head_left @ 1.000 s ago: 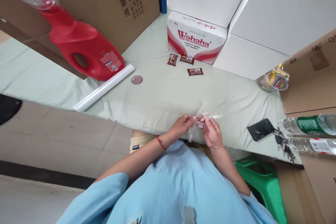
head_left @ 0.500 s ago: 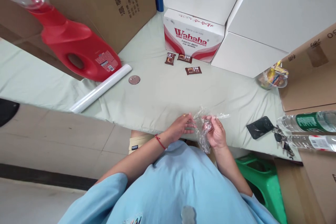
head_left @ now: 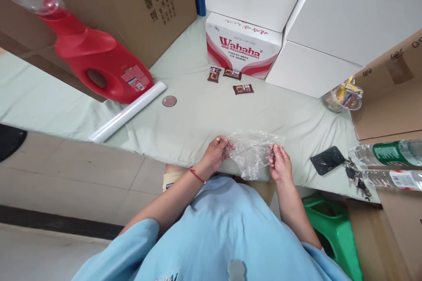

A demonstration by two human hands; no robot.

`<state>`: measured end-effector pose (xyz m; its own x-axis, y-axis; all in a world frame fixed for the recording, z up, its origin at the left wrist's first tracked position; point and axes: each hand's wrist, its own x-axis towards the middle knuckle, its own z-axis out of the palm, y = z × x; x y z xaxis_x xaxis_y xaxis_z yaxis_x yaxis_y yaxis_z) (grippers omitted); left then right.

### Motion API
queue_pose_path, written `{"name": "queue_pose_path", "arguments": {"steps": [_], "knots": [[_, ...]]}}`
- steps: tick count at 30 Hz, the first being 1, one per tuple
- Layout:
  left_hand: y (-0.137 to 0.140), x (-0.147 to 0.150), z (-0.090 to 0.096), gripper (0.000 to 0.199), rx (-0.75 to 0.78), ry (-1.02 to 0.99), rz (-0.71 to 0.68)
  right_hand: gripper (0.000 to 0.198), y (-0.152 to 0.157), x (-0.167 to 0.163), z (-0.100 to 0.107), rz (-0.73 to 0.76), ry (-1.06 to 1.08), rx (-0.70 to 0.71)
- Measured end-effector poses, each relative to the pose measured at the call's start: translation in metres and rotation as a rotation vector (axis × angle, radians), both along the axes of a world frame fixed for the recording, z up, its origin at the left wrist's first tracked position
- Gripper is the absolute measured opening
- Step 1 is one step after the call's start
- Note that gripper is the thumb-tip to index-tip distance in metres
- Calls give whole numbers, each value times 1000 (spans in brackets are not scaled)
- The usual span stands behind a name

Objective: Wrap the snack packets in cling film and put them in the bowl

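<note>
A clear, crinkled plastic bag (head_left: 249, 154) is stretched between my two hands at the front edge of the table. My left hand (head_left: 216, 154), with a ring and a red string bracelet at the wrist, pinches one side of it. On the other side, my right hand (head_left: 279, 162) grips the plastic between thumb and fingers. The bag's lower part sags toward my lap. Past my hands, several small brown cocoa snack packets lie on the cloth; one packet (head_left: 243, 89) is nearest, and a round brown disc (head_left: 169, 101) is off to the left.
A red jug (head_left: 102, 63) and a white roll (head_left: 128, 112) are at left. Behind stands a Wahaha box (head_left: 242, 46). To the right are a phone (head_left: 327, 160), keys (head_left: 356, 175), water bottles (head_left: 389, 153) and a snack tub (head_left: 344, 96). A green stool (head_left: 339, 228) stands below.
My hands have moved apart, the left one leftward and the right one rightward. The bunched plastic bag is now spread out between them.
</note>
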<state>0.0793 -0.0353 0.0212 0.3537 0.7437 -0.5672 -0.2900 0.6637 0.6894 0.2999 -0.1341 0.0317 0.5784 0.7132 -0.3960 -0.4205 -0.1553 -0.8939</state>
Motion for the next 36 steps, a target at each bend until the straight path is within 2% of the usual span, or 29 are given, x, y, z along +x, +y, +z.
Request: {"name": "queue_pose_path", "arguments": {"steps": [6, 12, 14, 18, 20, 22, 24, 26, 28, 31, 34, 36], "knots": [[16, -16, -7, 37, 136, 143, -126, 55, -3, 19, -8, 51, -97, -45], [27, -44, -2, 29, 248, 265, -173, 50, -3, 31, -15, 143, -216, -71], [30, -48, 2, 32, 268, 279, -211, 47, -4, 30, -18, 165, -288, -52], [40, -42, 12, 34, 172, 313, -322, 43, -5, 24, -20, 198, -356, 24], [45, -32, 15, 47, 142, 423, -417, 43, -5, 19, -19, 220, -315, 44], [48, -22, 15, 54, 261, 595, -555, 45, -4, 15, -15, 237, -252, 40], [49, -14, 12, 50, 484, 703, -638, 47, -4, 12, -12, 245, -212, 25], [46, -9, 9, 43, 651, 697, -617, 47, -5, 12, -11, 228, -216, 12], [43, -8, 6, 38, 702, 650, -535, 49, -7, 13, -11, 177, -244, -13], [39, -7, 4, 39, 706, 588, -425, 54, -10, 16, -14, 126, -282, -66], [38, -5, 2, 41, 628, 449, -348, 53, -8, 17, -18, 152, -332, -72], [42, -6, 0, 42, 607, 431, -329, 50, -3, 18, -20, 167, -406, -69]]}}
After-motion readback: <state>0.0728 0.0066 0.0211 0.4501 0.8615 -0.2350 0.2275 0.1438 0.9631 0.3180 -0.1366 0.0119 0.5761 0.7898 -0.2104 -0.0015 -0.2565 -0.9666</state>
